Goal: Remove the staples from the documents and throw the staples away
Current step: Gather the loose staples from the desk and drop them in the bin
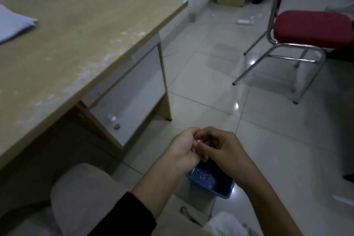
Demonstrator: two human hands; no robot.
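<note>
Left hand [183, 146] and right hand [220, 145] meet fingertip to fingertip above blue bin [212, 180] on floor, pinching tiny glinting staple [193, 149]; blurred, which hand grips unclear. Documents [13, 23] lie far left on desk [76, 44]. Red chair [310, 27] far right.

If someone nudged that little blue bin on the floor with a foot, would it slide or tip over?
Probably slide: the blue bin looks like thin plastic with only small scraps inside, so likely light, and the tile floor is glossy. It looks low and open-topped, so a hard knock might tip it and spill them.
</note>
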